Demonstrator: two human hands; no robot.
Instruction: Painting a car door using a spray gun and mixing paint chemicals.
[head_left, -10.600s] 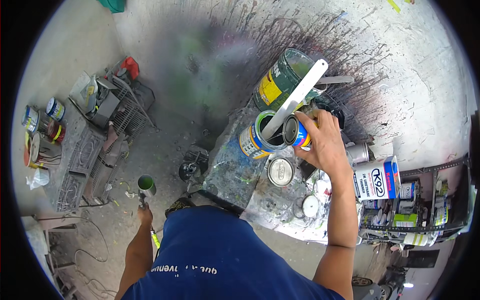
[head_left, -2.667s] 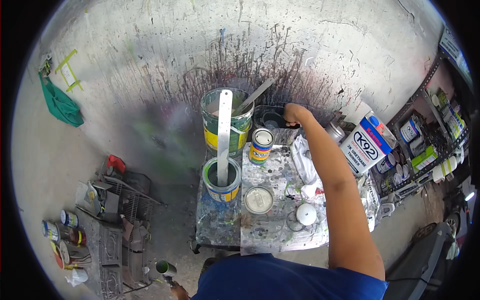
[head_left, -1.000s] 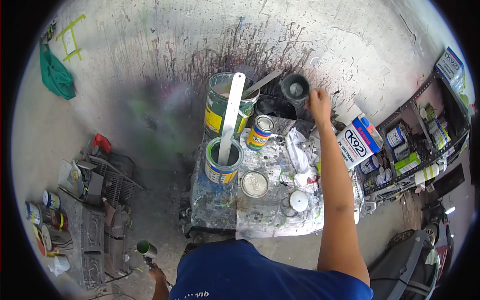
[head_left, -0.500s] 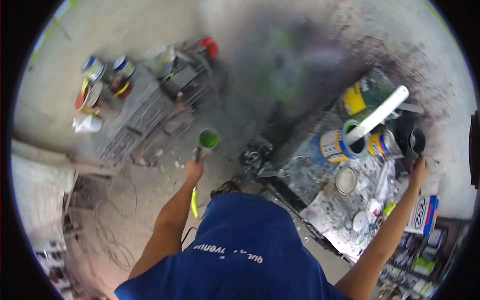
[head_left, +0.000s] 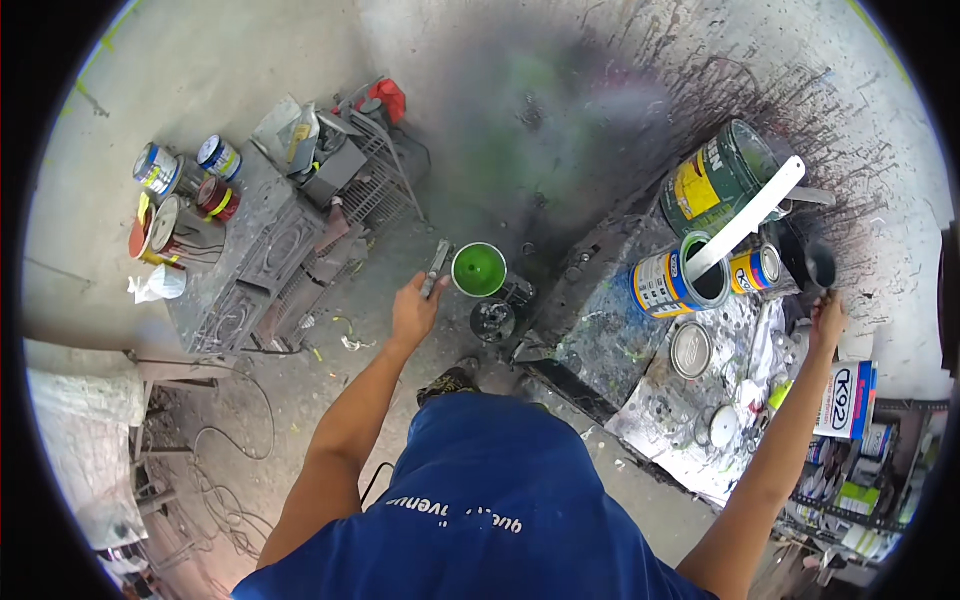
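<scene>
My left hand [head_left: 414, 312] is closed round a metal spray gun [head_left: 437, 268], with a round open cup of green paint [head_left: 479, 270] beside its head. Out at the far right, my right hand [head_left: 828, 316] grips a dark, round, ladle-like cup [head_left: 821, 265]; motion blurs it, and its contents cannot be made out. Left of that cup stands an open paint can [head_left: 662, 287] with a long white stirring stick [head_left: 752, 217] leaning out of it. A smaller yellow and blue can [head_left: 752, 272] lies between the two.
The paint-spattered bench [head_left: 610, 340] on the right bears a big green drum [head_left: 705, 185], a round lid [head_left: 691, 349] and stained paper. At left, several cans surround a grimy metal stand [head_left: 235, 260]. A hose [head_left: 215, 490] coils on the floor. Rightmost is a white carton-like can [head_left: 842, 400].
My left hand has moved right and up with the spray gun, bringing the cup of green paint nearer the bench. My right hand has shifted slightly up and left with the dark cup.
</scene>
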